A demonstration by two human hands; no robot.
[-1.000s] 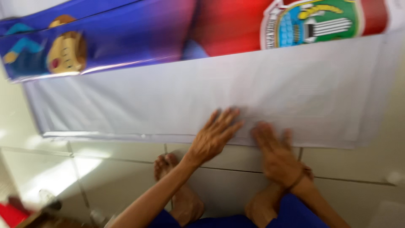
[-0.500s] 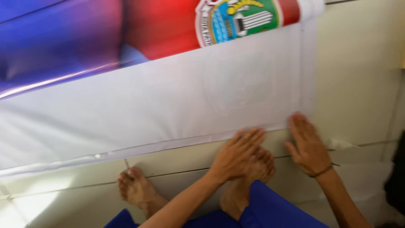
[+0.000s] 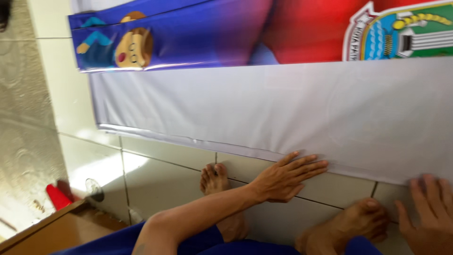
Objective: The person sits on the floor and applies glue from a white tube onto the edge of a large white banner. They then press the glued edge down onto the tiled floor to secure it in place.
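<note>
Banner (image 3: 283, 113) edge under left hand (image 3: 288, 177) fingertips; flat.

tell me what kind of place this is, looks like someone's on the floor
Probably an indoor room in a home or workshop: a pale tiled floor, a printed banner spread flat on it, and a barefoot person kneeling with the left hand and right hand on its edge.

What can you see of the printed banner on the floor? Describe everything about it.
The banner lies flat on pale floor tiles. It looks like glossy vinyl: a broad white band along the near edge, blue and red beyond, a cartoon figure at the left end, and a crest at the right. The left hand and right hand press fingertips on its near edge.
</note>
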